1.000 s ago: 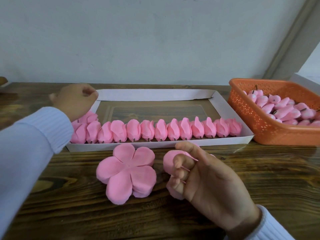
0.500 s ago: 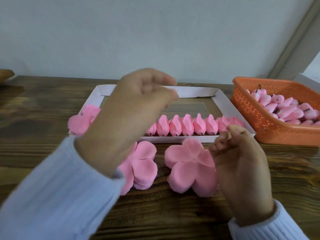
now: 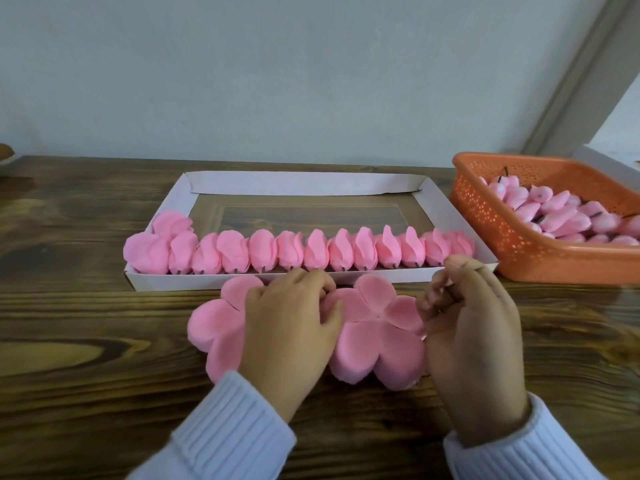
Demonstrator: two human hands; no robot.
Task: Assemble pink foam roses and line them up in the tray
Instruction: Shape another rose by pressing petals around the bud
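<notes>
A white cardboard tray (image 3: 446,216) holds a row of several pink foam roses (image 3: 315,252) along its front wall. In front of it lie two stacks of pink five-petal foam pieces, a left stack (image 3: 216,322) and a right stack (image 3: 375,336). My left hand (image 3: 289,332) lies over the left stack, and its bent fingertips pinch the left petal edge of the right stack. My right hand (image 3: 472,336) is at the right side of that stack, its curled fingers against the right petal. Both palms are hidden.
An orange perforated basket (image 3: 498,233) with several pink foam buds stands at the right, close to the tray's corner. The dark wooden table (image 3: 86,341) runs back to a pale wall. The tray's rear half shows bare bottom.
My left hand came away from the left end of the tray's row and down onto the stacks. My right hand set the second stack on the table and stays at its right edge.
</notes>
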